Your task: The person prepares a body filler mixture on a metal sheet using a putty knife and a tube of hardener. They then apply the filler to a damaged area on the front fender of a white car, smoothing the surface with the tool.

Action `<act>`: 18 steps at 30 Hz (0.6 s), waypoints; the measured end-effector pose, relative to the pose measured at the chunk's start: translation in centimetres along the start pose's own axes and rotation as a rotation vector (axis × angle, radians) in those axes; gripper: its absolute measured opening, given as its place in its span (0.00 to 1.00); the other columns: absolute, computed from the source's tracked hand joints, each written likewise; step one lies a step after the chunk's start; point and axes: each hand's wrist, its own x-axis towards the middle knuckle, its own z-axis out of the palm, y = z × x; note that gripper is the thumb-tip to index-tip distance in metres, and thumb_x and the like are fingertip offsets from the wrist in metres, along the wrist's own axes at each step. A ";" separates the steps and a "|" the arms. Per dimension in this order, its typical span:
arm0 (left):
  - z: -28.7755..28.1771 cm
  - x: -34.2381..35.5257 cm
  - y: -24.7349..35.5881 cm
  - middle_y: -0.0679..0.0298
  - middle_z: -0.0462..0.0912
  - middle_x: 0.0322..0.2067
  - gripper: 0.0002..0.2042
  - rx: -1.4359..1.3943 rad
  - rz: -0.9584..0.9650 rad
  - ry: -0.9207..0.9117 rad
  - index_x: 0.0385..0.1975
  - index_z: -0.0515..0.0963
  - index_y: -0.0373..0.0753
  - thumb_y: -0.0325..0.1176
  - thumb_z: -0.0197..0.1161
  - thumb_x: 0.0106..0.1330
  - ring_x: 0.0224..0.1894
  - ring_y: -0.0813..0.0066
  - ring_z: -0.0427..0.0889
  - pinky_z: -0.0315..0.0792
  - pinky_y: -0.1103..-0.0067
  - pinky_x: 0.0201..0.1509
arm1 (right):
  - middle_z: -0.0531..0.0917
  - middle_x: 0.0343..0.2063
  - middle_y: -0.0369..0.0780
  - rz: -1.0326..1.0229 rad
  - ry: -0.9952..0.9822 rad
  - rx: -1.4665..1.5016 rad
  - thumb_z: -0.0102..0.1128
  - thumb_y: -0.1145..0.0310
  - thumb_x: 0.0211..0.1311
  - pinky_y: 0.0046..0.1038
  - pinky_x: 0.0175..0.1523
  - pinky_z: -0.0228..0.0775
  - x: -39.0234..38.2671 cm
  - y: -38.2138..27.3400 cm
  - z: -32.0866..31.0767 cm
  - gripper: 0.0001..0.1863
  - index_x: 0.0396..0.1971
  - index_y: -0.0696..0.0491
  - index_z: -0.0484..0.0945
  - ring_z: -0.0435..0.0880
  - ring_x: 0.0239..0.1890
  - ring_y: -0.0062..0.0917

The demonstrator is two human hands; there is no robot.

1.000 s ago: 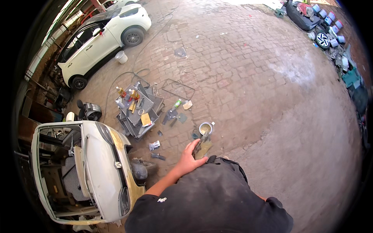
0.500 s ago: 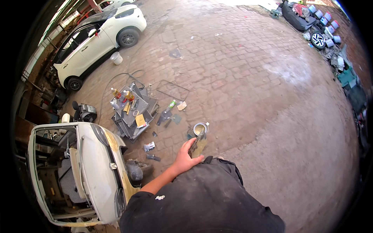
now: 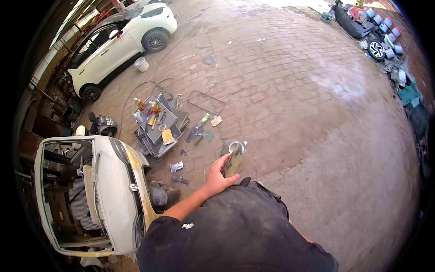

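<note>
I have the left hand point(image 3: 219, 177) near the middle of the scene, fingers half curled and spread from the thumb, gripping a flat plate point(image 3: 234, 164) smeared with yellowish stuff between them. The plate is tilted, its far end overlapping a round tub point(image 3: 245, 145) on the brick ground; I cannot tell whether they touch. I cannot see the right hand, hidden beyond the dark shirt point(image 3: 235, 226), so I cannot tell how its fingers are set or what they hold.

I judge the step in hand to be working with the coated plate beside the tub. From here, I think the next move calls for a firm hold at the plate's edges and a steady angle, so that the coating does not slide off.

As for writing, I make out a small white mark point(image 3: 187, 225) on the shirt, too small to read, and a badge point(image 3: 132, 187) on the vehicle body point(image 3: 120, 195) at near left. Farther off, left of the tub, I see a tube point(image 3: 204, 119) with a green label, and 2 bottles point(image 3: 155, 107) on a stack of grey panels point(image 3: 170, 120); I can read no lettering on any of them
</note>
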 end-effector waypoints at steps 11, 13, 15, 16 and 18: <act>-0.7 1.0 7.1 0.50 0.70 0.61 0.48 0.424 0.255 -0.047 0.71 0.59 0.34 0.45 0.80 0.52 0.64 0.58 0.71 0.65 0.68 0.67 | 0.85 0.46 0.43 -0.818 -0.105 0.553 0.57 0.57 0.69 0.28 0.46 0.78 -4.1 -29.5 -7.4 0.24 0.57 0.59 0.75 0.86 0.42 0.28; -0.4 1.1 7.6 0.49 0.70 0.61 0.48 0.494 0.328 -0.047 0.70 0.60 0.34 0.46 0.80 0.51 0.63 0.55 0.71 0.65 0.67 0.67 | 0.79 0.57 0.47 -0.907 -0.609 0.700 0.59 0.39 0.65 0.36 0.59 0.73 -8.9 -35.4 -5.9 0.43 0.67 0.59 0.65 0.81 0.56 0.33; 0.4 1.6 8.7 0.49 0.72 0.60 0.47 0.550 0.470 -0.041 0.68 0.63 0.33 0.46 0.80 0.50 0.62 0.52 0.71 0.66 0.65 0.66 | 0.71 0.65 0.48 -0.909 -1.034 0.759 0.57 0.28 0.58 0.44 0.67 0.64 -10.2 -37.5 -3.9 0.54 0.72 0.56 0.58 0.71 0.66 0.36; 0.6 1.7 9.0 0.49 0.72 0.59 0.47 0.597 0.517 -0.050 0.68 0.63 0.33 0.46 0.80 0.50 0.61 0.51 0.71 0.66 0.64 0.66 | 0.70 0.66 0.47 -0.862 -1.108 0.824 0.57 0.28 0.58 0.45 0.68 0.63 -10.4 -37.6 -3.2 0.53 0.71 0.55 0.59 0.70 0.67 0.37; 0.9 1.6 9.3 0.49 0.72 0.59 0.46 0.642 0.566 -0.072 0.67 0.64 0.32 0.46 0.80 0.50 0.61 0.50 0.71 0.66 0.63 0.66 | 0.68 0.68 0.47 -0.746 -1.263 0.951 0.56 0.29 0.59 0.47 0.69 0.61 -10.1 -37.3 -2.2 0.52 0.70 0.55 0.61 0.67 0.70 0.38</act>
